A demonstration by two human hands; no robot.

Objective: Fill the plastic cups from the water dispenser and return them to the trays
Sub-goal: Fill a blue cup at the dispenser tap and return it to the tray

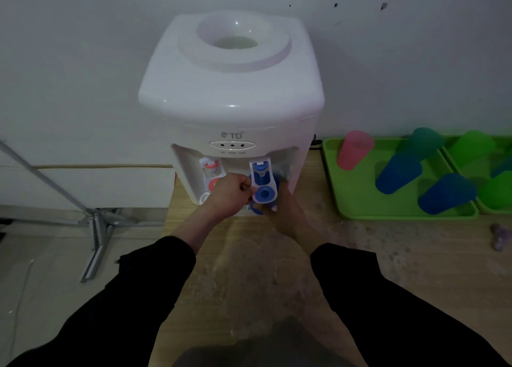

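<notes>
A white plastic countertop water dispenser [231, 89] was seen standing on a light wooden table [249, 256], backed against a grey wall. The left hand [231, 195] was held at the blue cold-water tap [261, 181], fingers curled and pinched on the left edge of its lever. The right hand [288, 214] was placed below and to the right of that tap, wrapped round a blue plastic cup [255, 209]. The fingers were mostly hidden by the tap, and only slivers of the cup were seen, directly under the spout. Whether water was running could not be told. The red hot-water tap [212, 170], just left of the left hand, was not touched. Black sleeves were worn on both arms.

To the right of the dispenser a green plastic tray [365, 195] was laid on the table, carrying a pink plastic cup [354, 149], a teal plastic cup [426, 141] and two dark blue cups [399, 172] [446, 193]. A second green tray [462, 174] was set against its right side, cut by the frame edge, with green plastic cups [473, 148] on it. Fill levels could not be told.

A grey metal stand [97, 228] was seen on the floor at left. A small blurred purple object [501, 238] was seen on the table near the right edge.
</notes>
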